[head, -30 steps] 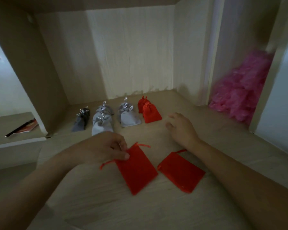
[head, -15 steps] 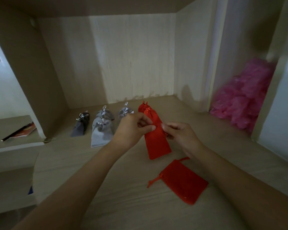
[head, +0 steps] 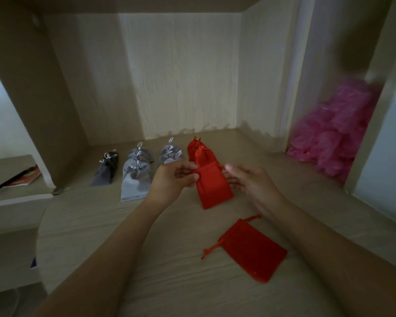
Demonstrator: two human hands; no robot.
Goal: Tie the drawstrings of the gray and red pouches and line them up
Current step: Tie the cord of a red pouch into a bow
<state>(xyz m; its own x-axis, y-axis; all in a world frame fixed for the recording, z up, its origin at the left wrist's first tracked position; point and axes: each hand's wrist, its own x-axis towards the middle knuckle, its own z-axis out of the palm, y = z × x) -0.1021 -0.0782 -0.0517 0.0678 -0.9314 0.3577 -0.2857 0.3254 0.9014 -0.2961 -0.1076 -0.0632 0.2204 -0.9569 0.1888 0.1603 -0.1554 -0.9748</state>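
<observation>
Two hands and two forearms fall within view. The left hand (head: pixel 172 179) and right hand (head: pixel 252 181) are uncovered. The left forearm (head: pixel 114 248) and right forearm (head: pixel 318 243) are bare along their whole visible length, to the frame edge. Lighting is dim, and nail detail cannot be judged. The upper arms lie outside the frame.

The pouch (head: pixel 213 188) in my fingers (head: pixel 188 167) is plain red, as is the second pouch (head: pixel 254 250) at five o'clock, with silver-gray pouches (head: pixel 135 181) and a charcoal pouch (head: pixel 105 171) at ten o'clock on the pale wood-grain desk (head: pixel 146 229).
</observation>
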